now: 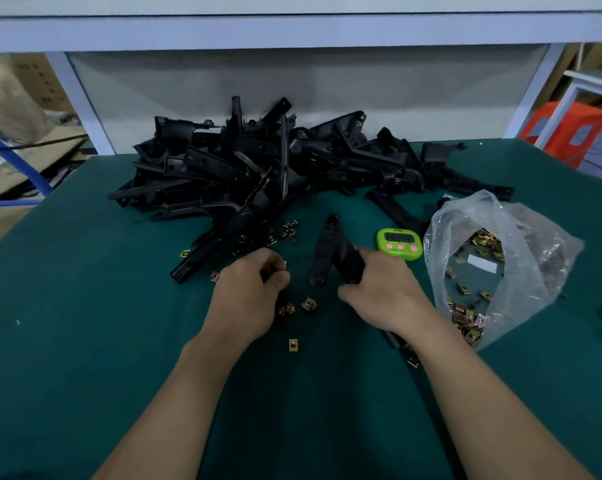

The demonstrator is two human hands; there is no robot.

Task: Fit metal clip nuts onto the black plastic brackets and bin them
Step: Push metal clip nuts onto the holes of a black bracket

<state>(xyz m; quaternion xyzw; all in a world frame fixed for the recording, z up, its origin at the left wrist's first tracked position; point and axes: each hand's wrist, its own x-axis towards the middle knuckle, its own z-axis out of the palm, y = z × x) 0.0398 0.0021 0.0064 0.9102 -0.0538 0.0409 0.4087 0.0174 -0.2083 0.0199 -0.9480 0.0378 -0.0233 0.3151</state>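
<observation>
Bracket (330, 251) in black plastic stands forked at the middle of the mat (85, 306), held off the surface by the right hand (384, 292). That hand comes in from the lower right with its back to the camera. Its fingers are curled round the right branch of the fork and the thumb is set against the near side. The left branch rises free to a rounded tip. Below the right wrist a dark end sticks out with a brass clip nut on it. Whether this end belongs to the held bracket cannot be told.

The left hand (251, 292) lies just to the left, knuckles up and well bent, fingertips drawn in together toward the palm. Whether they pinch a nut cannot be told, as the fingers hide it. Loose clip nuts (308, 303) lie on the mat just beside and under this hand. One lies alone nearer the person, and a small cluster lies farther off at the foot of the pile (258, 161).

The pile is a tangled heap of black brackets across the far side of the dark green mat. A green timer (399, 244) with pink buttons lies just past the right hand. Beside it to the right, a clear bag (500, 265) lies open with many more nuts inside. A pale shelf (292, 29) on white posts spans above. An orange stool (566, 129) stands beyond the right post. Cardboard boxes (33, 84) and a blue hose (26, 168) are at the left.
</observation>
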